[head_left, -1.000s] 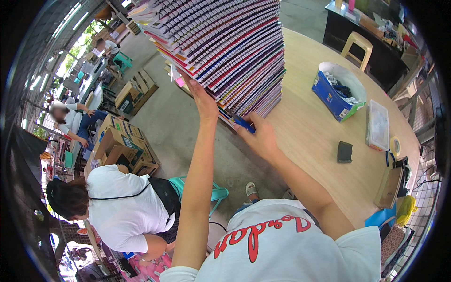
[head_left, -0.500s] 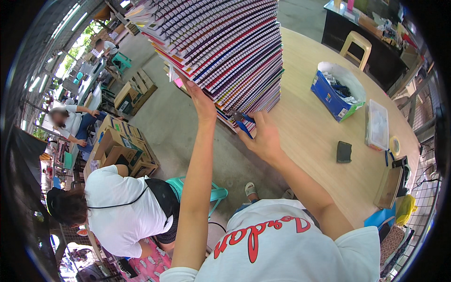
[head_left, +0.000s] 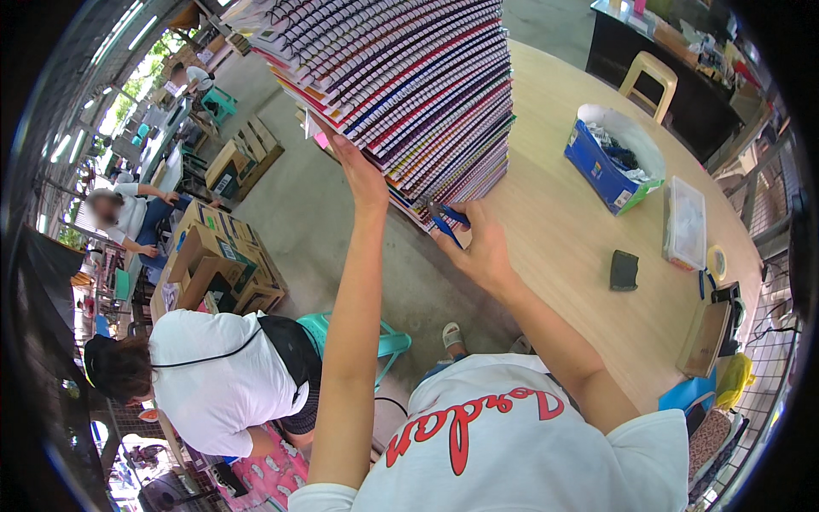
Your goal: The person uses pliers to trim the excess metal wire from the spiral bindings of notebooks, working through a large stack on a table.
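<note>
A tall stack of spiral-bound notebooks (head_left: 409,94) stands at the table's left edge, with their coil bindings facing me. My left hand (head_left: 359,175) lies against the lower left side of the stack, its fingers stretched upward along the notebook edges. Low on the stack, my right hand (head_left: 479,243) grips a pair of cutting pliers (head_left: 445,224) with blue handles. The pliers' jaws are at the coils of a notebook near the bottom; whether they bite on a coil is too small to tell.
On the round wooden table (head_left: 554,230) are a blue box (head_left: 601,175) of scraps, a clear plastic case (head_left: 685,224), a black block (head_left: 624,270) and a tape roll (head_left: 717,263). A co-worker in white (head_left: 213,375) sits close at my left, near cardboard boxes (head_left: 226,260).
The pliers' handles look spread slightly wider than before. My left hand has shifted a little left along the stack. The co-worker at the left leans slightly further left.
</note>
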### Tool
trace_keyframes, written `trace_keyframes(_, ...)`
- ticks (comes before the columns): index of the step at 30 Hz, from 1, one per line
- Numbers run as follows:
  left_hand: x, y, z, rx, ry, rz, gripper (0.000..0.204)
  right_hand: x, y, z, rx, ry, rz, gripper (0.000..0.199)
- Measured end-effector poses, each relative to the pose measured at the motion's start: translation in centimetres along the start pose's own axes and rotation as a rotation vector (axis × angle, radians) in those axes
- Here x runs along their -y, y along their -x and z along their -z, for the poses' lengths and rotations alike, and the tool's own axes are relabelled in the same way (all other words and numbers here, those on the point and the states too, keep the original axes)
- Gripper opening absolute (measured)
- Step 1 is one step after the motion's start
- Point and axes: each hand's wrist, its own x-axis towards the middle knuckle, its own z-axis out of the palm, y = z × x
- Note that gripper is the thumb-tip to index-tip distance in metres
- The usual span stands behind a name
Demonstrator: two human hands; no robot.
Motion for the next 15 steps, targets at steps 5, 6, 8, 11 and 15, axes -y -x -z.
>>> trace_keyframes(5,0.4,0.3,0.4,-0.024,-0.007,0.071,0.078,-0.1,0.2,-1.0,-0.040,0.115,0.083,0.040)
trace_keyframes(6,0.5,0.3,0.6,-0.027,-0.015,0.083,0.078,-0.1,0.1,-1.0,-0.039,0.112,0.081,0.040)
trace_keyframes(8,0.2,0.3,0.5,-0.019,0.005,0.062,0.078,0.1,0.0,-0.8,0.107,-0.084,-0.184,0.036)
trace_keyframes(11,-0.8,0.4,-0.6,0.011,0.049,0.024,0.079,-2.9,-1.9,-0.3,0.570,-1.313,-1.003,0.035)
trace_keyframes(15,-1.5,0.4,-0.5,0.005,0.099,0.075,0.080,-0.9,-0.5,-0.2,0.222,-0.371,-0.383,0.037)
